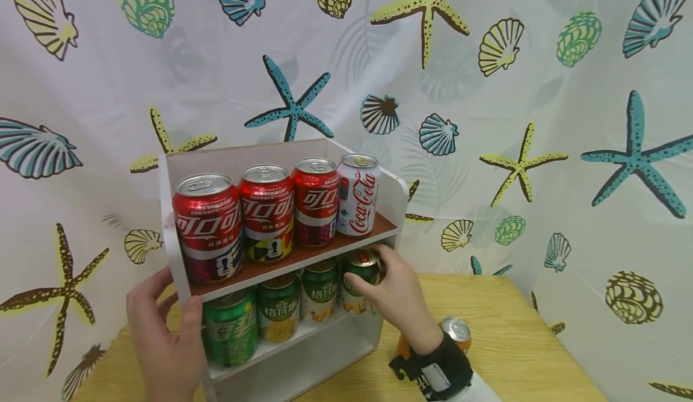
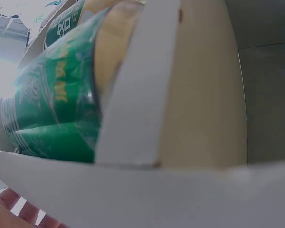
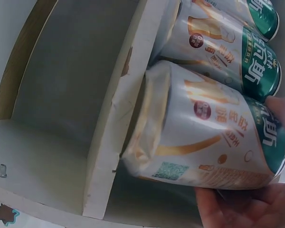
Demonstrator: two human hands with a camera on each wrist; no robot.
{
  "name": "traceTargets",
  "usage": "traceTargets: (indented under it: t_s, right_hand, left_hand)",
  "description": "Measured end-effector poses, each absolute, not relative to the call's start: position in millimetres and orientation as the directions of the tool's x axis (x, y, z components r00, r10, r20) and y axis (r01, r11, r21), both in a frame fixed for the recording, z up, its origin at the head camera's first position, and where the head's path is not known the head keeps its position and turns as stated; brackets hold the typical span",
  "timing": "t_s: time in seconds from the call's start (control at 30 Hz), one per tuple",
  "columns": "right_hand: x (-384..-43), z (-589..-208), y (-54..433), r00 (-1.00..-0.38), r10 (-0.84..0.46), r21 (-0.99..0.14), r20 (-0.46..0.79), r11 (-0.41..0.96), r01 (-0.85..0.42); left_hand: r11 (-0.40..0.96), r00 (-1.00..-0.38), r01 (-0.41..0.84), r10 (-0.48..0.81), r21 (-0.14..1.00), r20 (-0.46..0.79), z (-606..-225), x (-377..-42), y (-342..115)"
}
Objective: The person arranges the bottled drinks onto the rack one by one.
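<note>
My right hand [image 1: 397, 287] grips the rightmost green-and-white kvass can [image 3: 204, 128] on the middle level of a small white shelf unit [image 1: 292, 360]. Thumb and fingers are round its upper part. In the right wrist view this can leans a little, its base at the level's front edge. My left hand [image 1: 168, 336] holds the unit's left side panel, thumb at the front edge and fingers along the outside. Beside that panel stands a green can [image 1: 231, 330], with two more kvass cans [image 1: 278, 309] between it and the gripped one.
On the top level stand three red cola cans [image 1: 208, 227] and a white Coca-Cola can [image 1: 358, 197]. An orange can [image 1: 457, 333] is on the wooden table [image 1: 514, 342], partly behind my right wrist. A shell-patterned curtain [image 1: 460, 89] hangs behind.
</note>
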State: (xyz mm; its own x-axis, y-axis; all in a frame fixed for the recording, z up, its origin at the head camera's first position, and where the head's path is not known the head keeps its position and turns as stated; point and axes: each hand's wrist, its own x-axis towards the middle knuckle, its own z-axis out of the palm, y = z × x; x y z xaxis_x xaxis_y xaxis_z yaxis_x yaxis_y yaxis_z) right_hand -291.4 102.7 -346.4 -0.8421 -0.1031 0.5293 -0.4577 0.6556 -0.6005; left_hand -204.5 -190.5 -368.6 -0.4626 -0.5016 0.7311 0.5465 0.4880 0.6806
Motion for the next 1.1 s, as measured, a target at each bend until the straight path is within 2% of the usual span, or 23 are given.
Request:
traceTargets:
  t_s: [0.2, 0.43, 0.6, 0.77, 0.9, 1.1]
  right_hand:
    - [-292.9, -343.8, 100.1, -0.870, -0.108, -0.619, 0.480, 0.661, -0.424]
    - [-292.3, -346.6, 95.9, -0.870, -0.113, -0.610, 0.480, 0.670, -0.423]
    - [-295.7, -348.8, 98.6, -0.873, -0.158, -0.630, 0.462, 0.635, -0.448]
    - [-300.3, -349.5, 102.0, -0.876, -0.200, -0.660, 0.439, 0.590, -0.465]
    - [-303.0, -350.2, 103.2, -0.876, -0.221, -0.679, 0.428, 0.561, -0.473]
    - [-305.2, -351.2, 105.4, -0.868, -0.242, -0.685, 0.433, 0.538, -0.491]
  left_hand:
    - [0.475, -0.467, 0.553, -0.503, 0.684, 0.727, -366.2, -203.0, -189.1]
    - [0.480, -0.476, 0.535, -0.509, 0.696, 0.717, -367.0, -204.3, -190.5]
    - [0.493, -0.456, 0.542, -0.508, 0.681, 0.731, -368.0, -204.8, -188.4]
    - [0.491, -0.452, 0.550, -0.505, 0.675, 0.735, -367.2, -204.5, -187.5]
    - [0.471, -0.474, 0.547, -0.507, 0.692, 0.720, -365.9, -202.0, -188.2]
    - [0.470, -0.460, 0.560, -0.509, 0.682, 0.728, -363.9, -200.8, -187.1]
